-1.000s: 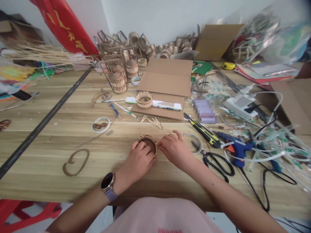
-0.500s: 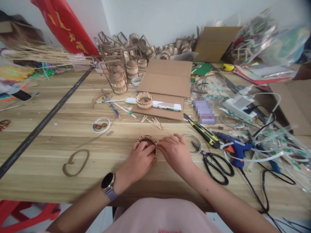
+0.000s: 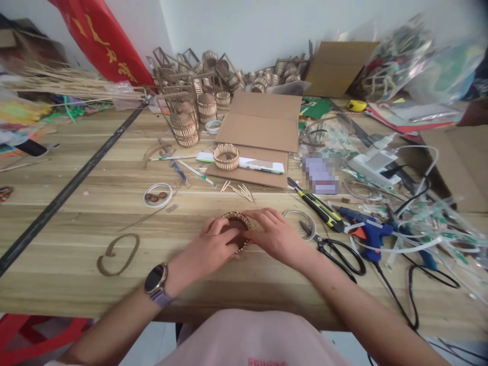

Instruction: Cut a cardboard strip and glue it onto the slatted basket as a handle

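A small round basket [image 3: 231, 219] with a wall of short light sticks and a brown inside stands on the table before me. My left hand [image 3: 218, 243], wearing a watch, grips its left and near side, with fingers reaching into it. On the right side, my right hand [image 3: 271, 230] pinches the rim between thumb and fingers. Part of the basket is hidden behind both hands. A similar stick-walled ring [image 3: 226, 157] sits farther back on the cardboard, and several loose short sticks [image 3: 243, 191] lie in front of it.
To the right lie black-handled scissors [image 3: 335, 254], a roll of tape [image 3: 299, 223], a yellow-black utility knife [image 3: 318, 206] and a blue glue gun [image 3: 371, 231] with cords. At left are a white ring [image 3: 157, 195] holding brown beads and a brown strip coil [image 3: 118, 256]. Finished baskets [image 3: 185, 127] stand behind.
My left hand has shifted its hold lower on the basket, showing more of its inside. My right hand has moved from beside the wall up over the right rim.
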Motion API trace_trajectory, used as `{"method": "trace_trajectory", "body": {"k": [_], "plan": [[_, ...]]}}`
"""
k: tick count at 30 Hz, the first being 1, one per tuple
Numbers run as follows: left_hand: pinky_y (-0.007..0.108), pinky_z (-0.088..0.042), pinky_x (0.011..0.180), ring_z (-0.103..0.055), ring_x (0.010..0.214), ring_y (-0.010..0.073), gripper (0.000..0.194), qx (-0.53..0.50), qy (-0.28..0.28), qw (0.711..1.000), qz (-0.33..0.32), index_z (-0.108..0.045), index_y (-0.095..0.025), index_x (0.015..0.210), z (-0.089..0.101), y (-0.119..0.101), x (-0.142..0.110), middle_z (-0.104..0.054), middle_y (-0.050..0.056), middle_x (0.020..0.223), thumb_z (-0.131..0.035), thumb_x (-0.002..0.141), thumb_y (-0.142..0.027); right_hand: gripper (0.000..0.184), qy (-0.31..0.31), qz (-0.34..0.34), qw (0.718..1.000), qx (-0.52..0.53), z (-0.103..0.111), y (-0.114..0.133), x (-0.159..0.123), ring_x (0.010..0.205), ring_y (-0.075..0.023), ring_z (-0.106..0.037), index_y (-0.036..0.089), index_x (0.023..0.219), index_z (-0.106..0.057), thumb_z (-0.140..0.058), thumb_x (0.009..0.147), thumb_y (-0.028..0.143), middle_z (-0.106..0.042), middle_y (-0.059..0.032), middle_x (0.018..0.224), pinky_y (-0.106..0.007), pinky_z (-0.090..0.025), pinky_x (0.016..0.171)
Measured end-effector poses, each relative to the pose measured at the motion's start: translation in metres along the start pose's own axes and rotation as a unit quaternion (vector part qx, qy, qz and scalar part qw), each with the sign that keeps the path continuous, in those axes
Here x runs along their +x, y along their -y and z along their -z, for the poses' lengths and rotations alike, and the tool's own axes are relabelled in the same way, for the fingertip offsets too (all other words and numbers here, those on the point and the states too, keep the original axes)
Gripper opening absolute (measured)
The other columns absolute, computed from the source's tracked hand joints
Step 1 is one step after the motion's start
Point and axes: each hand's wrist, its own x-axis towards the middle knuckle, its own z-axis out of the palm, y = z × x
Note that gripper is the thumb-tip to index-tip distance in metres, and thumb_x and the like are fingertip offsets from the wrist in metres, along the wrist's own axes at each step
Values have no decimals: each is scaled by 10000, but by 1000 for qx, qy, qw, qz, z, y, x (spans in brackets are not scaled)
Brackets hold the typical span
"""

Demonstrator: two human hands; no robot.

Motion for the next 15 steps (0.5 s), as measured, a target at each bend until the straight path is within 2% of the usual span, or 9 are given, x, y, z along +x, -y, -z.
{"method": "trace_trajectory", "body": {"k": [3,5,8,11,14,15], "plan": [[485,-393,961,-442,1154,319,168,-1,-12,1000,2,-697,-207,989,2,4,-3,-653,52,1116,-695,864,-318,147,-9,19,999,26,4,2,1,1167,-240,-522,264,849,-715,-594,932,269,-598,-56,1314,-434,-425,1023],[476,-402,955,-447,1151,309,157,-29,-11,999,11,-695,-208,999,2,3,-4,-672,50,1034,-667,887,-315,156,-8,28,999,38,5,3,1,1163,-235,-520,250,824,-711,-596,929,255,-606,-61,1298,-433,-421,1037],[466,-403,952,-461,1145,292,122,-63,-21,997,27,-700,-212,960,-3,-1,-4,-684,41,911,-589,936,-256,157,1,28,999,45,7,5,1,1172,-227,-518,259,834,-717,-595,924,220,-620,-44,1282,-443,-397,1072],[453,-404,931,-484,1123,285,185,-78,-52,995,39,-706,-208,886,-11,-5,-5,-679,42,844,-535,955,-221,157,11,19,999,45,12,6,-1,1196,-235,-517,280,826,-729,-617,908,206,-643,-27,1253,-486,-356,1104],[431,-402,933,-496,1126,273,231,-99,-73,991,47,-717,-219,874,-16,-6,-6,-662,42,825,-507,968,-235,71,36,3,997,63,17,7,-1,1237,-269,-498,282,897,-742,-676,873,279,-639,-47,1273,-548,-332,1108],[426,-401,938,-497,1129,270,236,-104,-76,990,50,-720,-222,884,-17,-6,-6,-659,42,822,-501,972,-240,117,46,-2,996,72,18,8,-1,1252,-281,-489,272,957,-738,-695,858,317,-628,-65,1291,-562,-329,1105]]}}
